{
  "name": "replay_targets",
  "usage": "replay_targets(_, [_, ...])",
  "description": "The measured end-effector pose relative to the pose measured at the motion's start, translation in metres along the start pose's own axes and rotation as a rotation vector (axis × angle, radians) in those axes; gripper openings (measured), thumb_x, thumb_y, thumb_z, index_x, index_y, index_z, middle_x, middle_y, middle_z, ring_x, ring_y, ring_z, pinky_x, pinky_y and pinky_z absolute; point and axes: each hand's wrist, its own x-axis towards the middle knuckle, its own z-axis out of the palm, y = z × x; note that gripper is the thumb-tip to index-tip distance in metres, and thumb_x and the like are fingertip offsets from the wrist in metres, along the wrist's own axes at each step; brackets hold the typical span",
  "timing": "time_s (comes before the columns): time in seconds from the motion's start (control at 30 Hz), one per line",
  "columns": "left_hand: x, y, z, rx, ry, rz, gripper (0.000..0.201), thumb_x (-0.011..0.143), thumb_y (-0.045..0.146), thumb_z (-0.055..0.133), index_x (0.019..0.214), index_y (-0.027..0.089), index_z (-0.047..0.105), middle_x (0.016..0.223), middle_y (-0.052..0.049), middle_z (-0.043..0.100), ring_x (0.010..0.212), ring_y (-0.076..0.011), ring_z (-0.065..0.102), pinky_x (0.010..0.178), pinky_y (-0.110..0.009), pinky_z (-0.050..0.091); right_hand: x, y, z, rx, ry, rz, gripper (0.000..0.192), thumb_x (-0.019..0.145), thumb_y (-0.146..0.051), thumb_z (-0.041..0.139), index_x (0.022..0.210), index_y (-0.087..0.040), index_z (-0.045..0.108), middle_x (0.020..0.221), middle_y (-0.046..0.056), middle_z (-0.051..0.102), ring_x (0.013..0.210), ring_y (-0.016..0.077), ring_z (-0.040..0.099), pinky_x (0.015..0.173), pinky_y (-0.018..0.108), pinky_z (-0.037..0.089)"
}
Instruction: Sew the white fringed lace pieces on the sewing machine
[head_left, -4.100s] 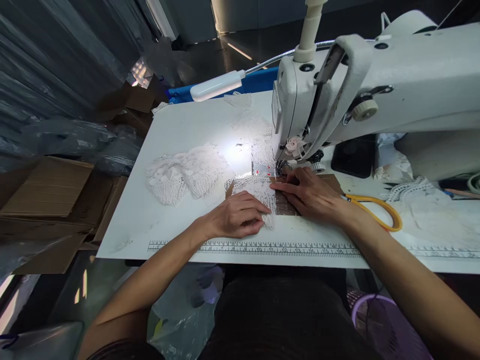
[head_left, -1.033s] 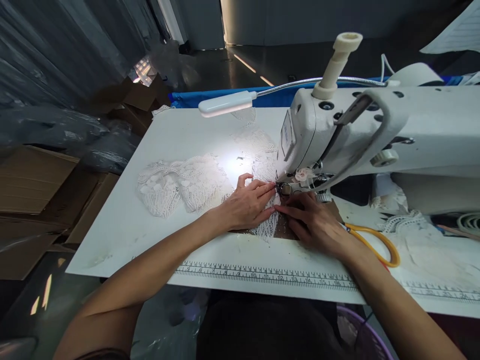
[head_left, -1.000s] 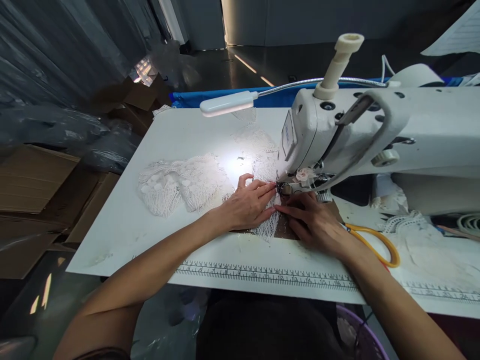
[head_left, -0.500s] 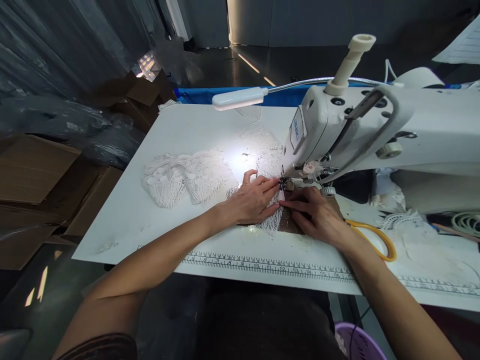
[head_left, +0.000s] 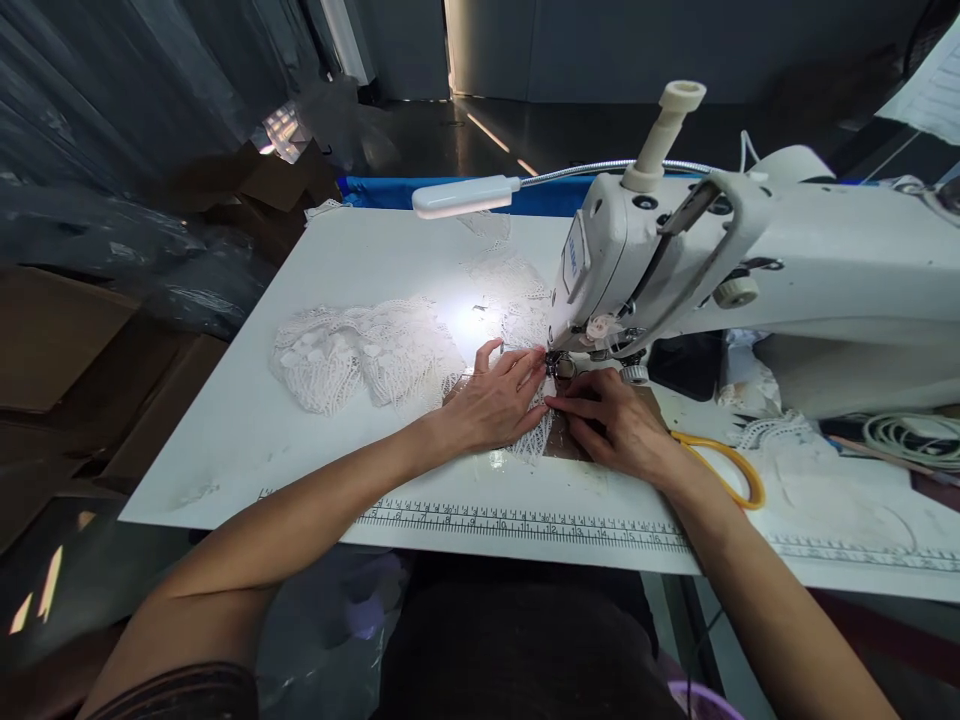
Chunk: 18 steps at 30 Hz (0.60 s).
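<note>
White lace (head_left: 534, 440) lies under the presser foot (head_left: 559, 366) of a white sewing machine (head_left: 607, 250). My left hand (head_left: 495, 402) rests flat on this lace, fingers spread, their tips close to the foot on its left side. On the other side, my right hand (head_left: 619, 425) has its fingers bent together at the lace's right edge, just in front of the foot. Its fingertips appear to pinch that edge. More white lace (head_left: 367, 350) lies gathered on the table to the left, and a strip runs back behind the foot.
Yellow-handled scissors (head_left: 739, 470) lie beside my right forearm. A lamp (head_left: 465, 197) on a bendable neck lights the white table (head_left: 225, 430). A printed ruler (head_left: 525, 525) follows the front edge. Lace scraps (head_left: 817, 480) lie right, cardboard boxes (head_left: 67, 340) stand left.
My head view has shifted, so the machine and table appear further left. Both hands stay at the presser foot, with the lace in nearly the same place beneath them.
</note>
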Motion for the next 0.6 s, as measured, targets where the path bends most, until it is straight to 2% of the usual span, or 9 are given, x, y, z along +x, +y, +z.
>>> replay_targets(0.13, [-0.001, 0.001, 0.001, -0.03, 0.093, 0.087, 0.029, 0.102, 0.025, 0.041, 0.108, 0.013, 0.067, 0.115, -0.009, 0.07, 0.096, -0.0205, 0.061, 0.102, -0.046, 0.035, 0.001, 0.0, 0.0, -0.007, -0.002, -0.002, 0.033, 0.09, -0.02, 0.056, 0.118, -0.023, 0.073, 0.108, 0.013, 0.062, 0.101, 0.029, 0.056, 0.088, 0.05, 0.05])
replay_targets(0.2, [-0.001, 0.0, 0.001, -0.056, 0.109, 0.113, 0.025, 0.1, 0.021, 0.045, 0.101, 0.016, 0.069, 0.106, -0.005, 0.072, 0.086, -0.0177, 0.06, 0.1, -0.045, 0.036, 0.001, -0.001, 0.0, -0.015, -0.005, -0.004, 0.033, 0.091, -0.02, 0.055, 0.118, -0.022, 0.073, 0.106, 0.014, 0.062, 0.101, 0.0292, 0.057, 0.087, 0.05, 0.05])
replay_targets(0.33, [-0.001, -0.002, -0.002, -0.082, 0.078, 0.089, 0.026, 0.096, 0.026, 0.05, 0.106, 0.016, 0.071, 0.115, -0.008, 0.071, 0.088, -0.0214, 0.06, 0.093, -0.047, 0.039, 0.002, -0.005, -0.002, -0.045, -0.013, -0.002, 0.033, 0.092, -0.019, 0.052, 0.118, -0.019, 0.072, 0.106, 0.015, 0.062, 0.1, 0.0295, 0.057, 0.085, 0.05, 0.051])
replay_targets(0.6, [0.0, -0.001, -0.006, -0.059, -0.039, 0.012, 0.037, 0.1, 0.036, 0.041, 0.119, 0.015, 0.065, 0.131, -0.012, 0.061, 0.096, -0.0255, 0.058, 0.086, -0.046, 0.042, 0.004, -0.012, 0.003, -0.147, 0.006, 0.069, 0.036, 0.095, -0.021, 0.047, 0.124, -0.016, 0.067, 0.104, 0.017, 0.06, 0.099, 0.0317, 0.056, 0.084, 0.05, 0.051])
